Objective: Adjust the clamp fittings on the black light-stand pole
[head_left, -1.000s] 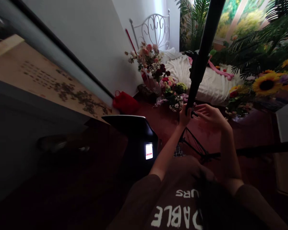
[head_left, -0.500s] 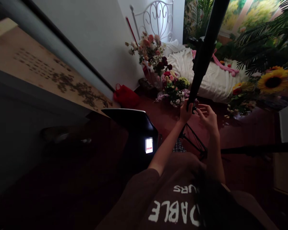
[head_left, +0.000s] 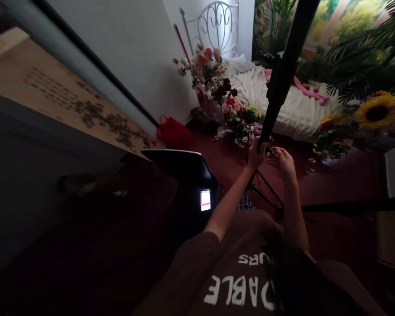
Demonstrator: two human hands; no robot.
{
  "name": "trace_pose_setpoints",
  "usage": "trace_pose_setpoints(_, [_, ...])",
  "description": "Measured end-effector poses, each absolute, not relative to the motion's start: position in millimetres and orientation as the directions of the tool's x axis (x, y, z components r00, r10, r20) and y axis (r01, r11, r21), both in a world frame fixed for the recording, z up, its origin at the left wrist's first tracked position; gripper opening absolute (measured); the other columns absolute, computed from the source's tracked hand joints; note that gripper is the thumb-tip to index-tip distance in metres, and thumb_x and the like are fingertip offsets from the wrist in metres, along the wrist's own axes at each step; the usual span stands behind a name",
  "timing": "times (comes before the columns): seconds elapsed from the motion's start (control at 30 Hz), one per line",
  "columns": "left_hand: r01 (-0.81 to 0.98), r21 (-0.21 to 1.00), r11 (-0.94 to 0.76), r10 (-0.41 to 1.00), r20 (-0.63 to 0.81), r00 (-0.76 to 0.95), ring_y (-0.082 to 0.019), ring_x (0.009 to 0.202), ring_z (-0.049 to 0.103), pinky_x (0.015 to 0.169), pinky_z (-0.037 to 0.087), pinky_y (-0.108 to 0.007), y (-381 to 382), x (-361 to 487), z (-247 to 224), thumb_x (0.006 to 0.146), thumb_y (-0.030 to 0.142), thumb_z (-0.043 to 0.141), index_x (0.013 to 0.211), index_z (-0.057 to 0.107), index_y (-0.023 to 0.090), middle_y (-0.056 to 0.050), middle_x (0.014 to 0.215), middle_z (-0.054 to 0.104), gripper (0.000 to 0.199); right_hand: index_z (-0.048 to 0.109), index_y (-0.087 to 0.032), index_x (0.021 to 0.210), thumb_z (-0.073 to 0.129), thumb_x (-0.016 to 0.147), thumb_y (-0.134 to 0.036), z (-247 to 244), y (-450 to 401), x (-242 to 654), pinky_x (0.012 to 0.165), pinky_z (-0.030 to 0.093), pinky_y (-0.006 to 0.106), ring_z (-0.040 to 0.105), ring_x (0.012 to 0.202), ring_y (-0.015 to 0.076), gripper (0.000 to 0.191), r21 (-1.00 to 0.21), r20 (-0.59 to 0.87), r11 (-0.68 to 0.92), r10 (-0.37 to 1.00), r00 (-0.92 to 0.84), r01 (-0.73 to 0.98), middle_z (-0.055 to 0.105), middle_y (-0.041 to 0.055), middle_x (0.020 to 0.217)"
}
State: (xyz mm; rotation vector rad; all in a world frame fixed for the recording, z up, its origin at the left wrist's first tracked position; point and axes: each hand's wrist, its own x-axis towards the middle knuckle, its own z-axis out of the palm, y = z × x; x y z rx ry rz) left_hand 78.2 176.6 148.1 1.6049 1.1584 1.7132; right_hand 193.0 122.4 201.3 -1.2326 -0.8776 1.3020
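My left hand [head_left: 256, 154] is wrapped round the pole of a black tripod stand [head_left: 278, 87], which rises steeply past me toward the top of the view. On the right side of the pole sits a small dark knob [head_left: 270, 150]. The fingertips of my right hand [head_left: 283, 163] are closed on this knob, its other fingers curled. Below my hands the stand's thin legs [head_left: 266, 188] spread over the dark red floor.
A dark panel with a pale edge [head_left: 181, 162] and a lit screen [head_left: 205, 200] stand to my left. Ahead are flower bouquets [head_left: 237, 109], a red bag [head_left: 174, 131] and a bed with white bedding [head_left: 299, 109]. Another dark pole [head_left: 355, 205] extends on the right.
My right hand has moved slightly down and left, and its spread fingers have drawn together at the knob. My left hand still grips the pole.
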Motion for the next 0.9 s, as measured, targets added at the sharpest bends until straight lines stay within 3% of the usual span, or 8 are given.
trace_pose_setpoints(0.2, [0.183,0.83,-0.527,0.815,0.555,-0.169,-0.011,0.061,0.053,0.06,0.043,-0.023,176.4,78.8,148.2,0.095,0.062,0.039,0.099,0.056,0.021,0.001,0.069,0.057,0.044,0.066,-0.019,0.095,0.076,0.069,-0.065,211.2,111.9,205.8,0.057,0.055,0.024,0.069,0.066,0.0154,0.053,-0.987,0.018,-0.003,0.992,0.127,0.163,0.073,0.0035,0.076])
trace_pose_setpoints(0.33, [0.167,0.821,-0.547,0.802,0.57,-0.179,-0.011,0.061,0.054,0.06,0.044,-0.023,177.6,79.3,147.1,0.096,0.061,0.04,0.099,0.056,0.022,0.002,0.069,0.057,0.042,0.07,-0.018,0.093,0.081,0.064,-0.062,213.6,109.0,208.0,0.057,0.052,0.025,0.067,0.067,0.016,0.054,-0.956,0.086,0.04,0.985,0.147,0.29,0.072,0.0049,0.076])
trace_pose_setpoints(0.5, [0.164,0.825,-0.54,0.803,0.564,-0.192,-0.012,0.063,0.056,0.062,0.045,-0.024,180.3,81.0,142.6,0.095,0.062,0.04,0.102,0.057,0.023,0.001,0.071,0.058,0.043,0.073,-0.018,0.09,0.08,0.063,-0.064,210.4,109.3,205.4,0.05,0.044,0.024,0.061,0.055,0.0148,0.054,-0.935,0.146,0.071,0.97,0.193,0.349,0.069,0.002,0.065])
trace_pose_setpoints(0.6, [0.178,0.827,-0.533,0.802,0.561,-0.205,-0.011,0.062,0.054,0.062,0.044,-0.024,180.6,82.3,141.1,0.096,0.062,0.039,0.102,0.056,0.023,0.001,0.071,0.057,0.044,0.071,-0.019,0.077,0.074,0.069,-0.068,206.4,110.6,201.0,0.046,0.04,0.023,0.057,0.048,0.0136,0.05,-0.915,0.171,0.062,0.955,0.244,0.398,0.064,0.0002,0.055])
trace_pose_setpoints(0.77, [0.163,0.816,-0.555,0.791,0.578,-0.2,-0.011,0.06,0.053,0.06,0.044,-0.024,178.8,82.8,143.4,0.097,0.06,0.038,0.101,0.055,0.023,0.002,0.071,0.057,0.041,0.053,-0.021,0.05,0.059,0.079,-0.074,203.9,115.0,190.3,0.042,0.033,0.023,0.05,0.043,0.0115,0.06,-0.93,0.168,0.047,0.937,0.305,0.365,0.05,-0.0017,0.043])
trace_pose_setpoints(0.9, [0.16,0.816,-0.556,0.794,0.578,-0.19,-0.011,0.06,0.053,0.06,0.044,-0.024,177.0,81.8,144.6,0.097,0.06,0.037,0.102,0.054,0.023,0.002,0.071,0.057,0.041,0.047,-0.022,0.049,0.055,0.078,-0.078,207.0,116.6,186.0,0.041,0.03,0.023,0.044,0.04,0.0098,0.064,-0.957,0.109,0.026,0.955,0.277,0.287,0.044,-0.0029,0.04])
